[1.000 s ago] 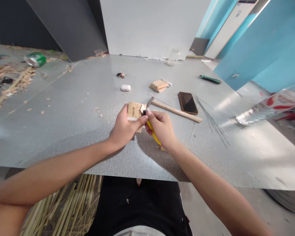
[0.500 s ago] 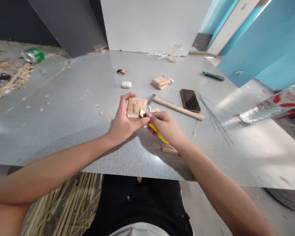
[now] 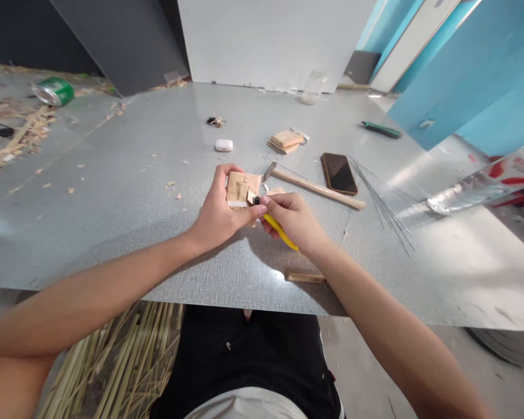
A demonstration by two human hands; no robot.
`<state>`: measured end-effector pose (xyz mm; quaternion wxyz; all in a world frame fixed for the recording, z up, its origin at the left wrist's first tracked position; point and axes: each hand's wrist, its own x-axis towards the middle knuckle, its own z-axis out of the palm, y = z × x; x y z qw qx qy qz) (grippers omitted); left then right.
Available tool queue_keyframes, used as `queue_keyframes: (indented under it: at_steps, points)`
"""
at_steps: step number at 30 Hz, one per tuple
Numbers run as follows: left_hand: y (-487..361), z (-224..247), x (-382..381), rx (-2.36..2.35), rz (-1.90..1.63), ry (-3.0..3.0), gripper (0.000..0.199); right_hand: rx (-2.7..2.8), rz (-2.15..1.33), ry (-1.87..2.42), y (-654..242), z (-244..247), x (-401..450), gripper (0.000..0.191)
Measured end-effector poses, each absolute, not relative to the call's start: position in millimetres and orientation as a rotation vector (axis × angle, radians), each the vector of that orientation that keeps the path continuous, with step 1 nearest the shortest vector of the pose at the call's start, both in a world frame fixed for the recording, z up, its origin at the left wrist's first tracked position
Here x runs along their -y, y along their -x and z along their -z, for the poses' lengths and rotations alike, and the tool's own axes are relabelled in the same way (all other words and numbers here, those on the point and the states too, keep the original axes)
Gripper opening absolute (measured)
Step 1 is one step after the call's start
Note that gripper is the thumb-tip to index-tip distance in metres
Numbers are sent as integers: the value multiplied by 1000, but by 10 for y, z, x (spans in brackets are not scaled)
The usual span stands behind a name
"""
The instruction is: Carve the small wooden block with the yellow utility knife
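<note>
Your left hand (image 3: 220, 212) is clasping the block (image 3: 237, 187); your right hand (image 3: 291, 220) is gripping the knife (image 3: 282, 232), slanting forward-left toward it.

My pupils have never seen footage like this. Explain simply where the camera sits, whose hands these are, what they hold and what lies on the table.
No machine works here: the left hand and right hand are one person's own, bare. The camera is worn on that person's head, looking forward and down. The left hand holds a small wooden block; the right grips a yellow-handled tool, its tip at the block. Whether the tip touches is hard to tell. On the grey table lie a hammer, a phone, a white case and stacked wood pieces.
</note>
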<state>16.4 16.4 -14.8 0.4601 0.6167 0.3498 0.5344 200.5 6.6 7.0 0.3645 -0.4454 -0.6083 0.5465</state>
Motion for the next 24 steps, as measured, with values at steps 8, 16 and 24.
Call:
queue_keyframes:
  at_steps: [8, 16, 24]
  points:
    - [-144, 147, -164, -1062, -1353, -1547, 73, 1595, -1243, 1266, -1949, -76, -61, 52]
    - [-175, 125, -170, -1107, -1290, -1321, 76, 1580, -1041, 1401, -1856, -61, -7, 53]
    - [-218, 86, -198, -1095, -1103, -1075, 80, 1794, -709, 1466, -1906, -37, -9, 50]
